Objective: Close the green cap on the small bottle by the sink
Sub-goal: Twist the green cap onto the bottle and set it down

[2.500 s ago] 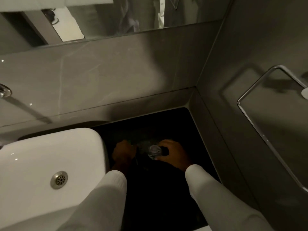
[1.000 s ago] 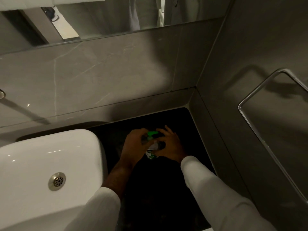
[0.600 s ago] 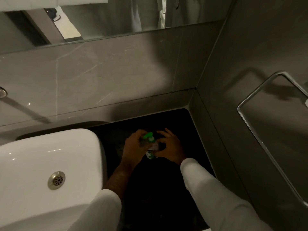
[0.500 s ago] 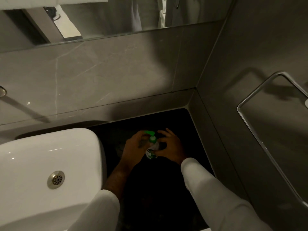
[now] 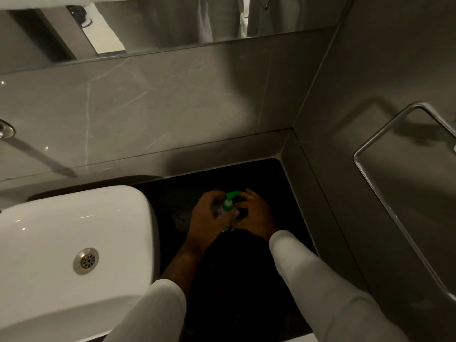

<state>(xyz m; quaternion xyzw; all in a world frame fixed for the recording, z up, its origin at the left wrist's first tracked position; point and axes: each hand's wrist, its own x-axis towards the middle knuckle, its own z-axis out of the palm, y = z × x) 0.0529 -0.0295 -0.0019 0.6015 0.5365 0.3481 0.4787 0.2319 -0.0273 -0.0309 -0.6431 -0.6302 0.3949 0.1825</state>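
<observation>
Green plastic marked the middle of the frame: the green cap (image 5: 229, 201), a pump-style top with its spout pointing toward the upper right, sat on the neck of the small bottle (image 5: 225, 213), which stood on the dark tabletop (image 5: 246, 280) just right of the white sink (image 5: 49, 243), below centre in the view. Both hands closed in on the bottle from opposite sides. The left hand (image 5: 206, 219) curled round the bottle's left side, fingers wrapped against the clear body, seemingly to keep it from turning or tipping. The right hand (image 5: 255, 215) pressed in from the right, its fingers bent toward the collar under the cap; whether they actually pinched the collar or only rested beside it could not be told in the dim light. That split, one hand bracing and one at the neck, suited a twisting motion, so the cap was probably being screwed down and not yet fully seated. Keeping the bottle on the tabletop rather than lifted gave it a firm base. Grey tiled wall (image 5: 172, 107) filled the upper frame, and a metal towel rail (image 5: 394, 193) ran along the right edge, well apart from the work.
</observation>
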